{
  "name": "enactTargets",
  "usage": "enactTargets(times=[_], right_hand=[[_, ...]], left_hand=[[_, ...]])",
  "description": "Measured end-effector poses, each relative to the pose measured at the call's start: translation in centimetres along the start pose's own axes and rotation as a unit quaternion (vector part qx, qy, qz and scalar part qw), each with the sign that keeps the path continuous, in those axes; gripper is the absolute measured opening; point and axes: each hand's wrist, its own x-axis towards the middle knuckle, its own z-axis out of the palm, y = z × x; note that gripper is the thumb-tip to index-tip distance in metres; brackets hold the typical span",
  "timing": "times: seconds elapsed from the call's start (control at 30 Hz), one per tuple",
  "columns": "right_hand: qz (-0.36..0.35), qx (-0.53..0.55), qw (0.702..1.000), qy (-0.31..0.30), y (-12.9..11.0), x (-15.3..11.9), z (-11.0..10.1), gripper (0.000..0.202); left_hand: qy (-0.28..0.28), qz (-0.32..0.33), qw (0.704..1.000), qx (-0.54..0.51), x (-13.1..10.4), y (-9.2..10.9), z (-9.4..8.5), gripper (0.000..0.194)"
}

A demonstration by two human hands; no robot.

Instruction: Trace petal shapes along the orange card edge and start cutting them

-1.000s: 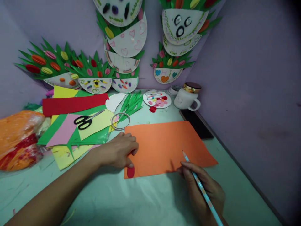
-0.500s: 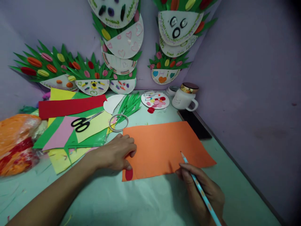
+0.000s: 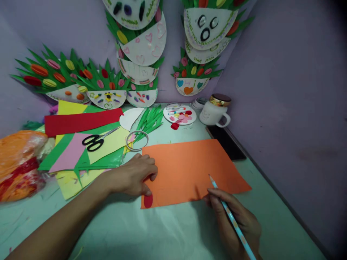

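Observation:
A sheet of orange craft paper (image 3: 184,169) lies on the table before me. My left hand (image 3: 135,175) rests at its left edge, fingers loosely bent and thumb spread away from them. That thumb tip presses on a small red paper oval (image 3: 148,201), which lies on the sheet's lower left corner. In my right hand (image 3: 235,224), closed in a writing grip, is a light blue patterned pencil (image 3: 233,221). Its tip points up and left above the right part of the orange sheet, seemingly without touching it.
Black-handled scissors (image 3: 93,142) lie on coloured paper sheets at left. A tape ring (image 3: 137,141), green paper leaves (image 3: 149,121) and a plate of cut ovals (image 3: 187,119) are behind the sheet. A lidded mug (image 3: 213,113) and dark phone (image 3: 227,144) stand back right.
Both hands keep nearly the same pose, with the pencil still held over the orange sheet. The view has shifted very slightly.

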Motion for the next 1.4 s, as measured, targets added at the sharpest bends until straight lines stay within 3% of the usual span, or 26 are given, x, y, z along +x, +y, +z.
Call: enactTargets(times=[0.27, 0.47, 0.63, 1.1, 1.4], right_hand=[[-0.008, -0.014, 1.000, -0.010, 0.1, -0.1, -0.1, 0.011], [0.035, 0.016, 0.999, 0.021, -0.2, -0.4, 0.1, 0.011], [-0.013, -0.002, 1.000, 0.001, -0.1, -0.2, 0.0, 0.011], [-0.012, -0.043, 0.999, 0.000, 0.2, -0.3, -0.1, 0.013], [-0.004, -0.025, 1.000, 0.000, 0.1, -0.2, 0.0, 0.013]], left_hand=[[-0.002, 0.003, 1.000, -0.011, -0.1, 0.1, -0.2, 0.029], [-0.011, 0.006, 1.000, -0.014, -0.2, 0.0, -0.3, 0.024], [-0.027, 0.007, 1.000, -0.011, -0.4, 0.1, -0.5, 0.031], [-0.028, -0.030, 0.998, 0.043, -1.4, 2.0, -0.3, 0.039], [-0.066, -0.076, 0.993, 0.056, -2.5, 4.2, -0.6, 0.018]])
